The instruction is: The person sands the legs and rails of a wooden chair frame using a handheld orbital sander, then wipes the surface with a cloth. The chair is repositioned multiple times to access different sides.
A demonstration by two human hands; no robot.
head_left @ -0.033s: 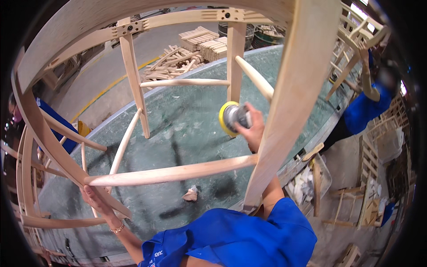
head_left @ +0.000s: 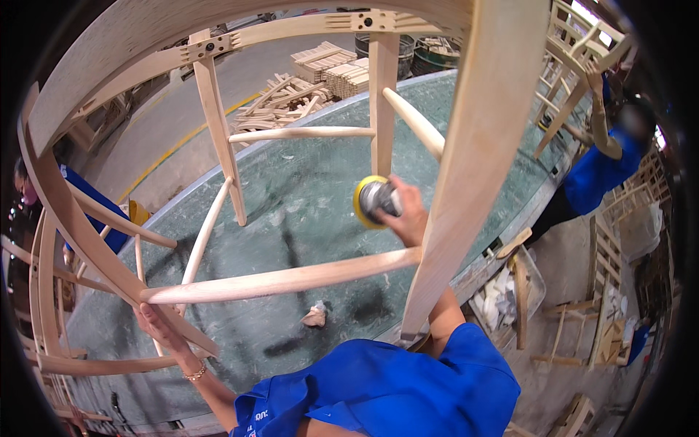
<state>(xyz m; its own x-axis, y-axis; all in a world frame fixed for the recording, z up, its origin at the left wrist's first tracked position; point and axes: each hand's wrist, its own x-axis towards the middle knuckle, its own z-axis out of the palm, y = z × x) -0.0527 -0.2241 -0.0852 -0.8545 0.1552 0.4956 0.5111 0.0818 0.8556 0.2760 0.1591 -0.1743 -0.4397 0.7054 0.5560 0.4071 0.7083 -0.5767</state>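
Note:
A bare wooden chair frame stands before me on a green-topped table, with legs, curved upper rails and round stretchers. My right hand reaches behind the near right leg and grips a round sanding pad with a yellow rim and grey body. The pad is inside the frame, above the near stretcher; whether it touches wood cannot be made out. My left hand is wrapped round the near left leg, by the stretcher joint. A small crumpled pale scrap lies on the tabletop.
More chair frames crowd the left side. Stacked wooden parts lie beyond the table, near dark drums. At the right, a co-worker in blue handles another chair. A clear bin sits by the table edge.
My right hand and the sanding pad have shifted slightly left. My left hand keeps its place on the leg, and the view has moved a little.

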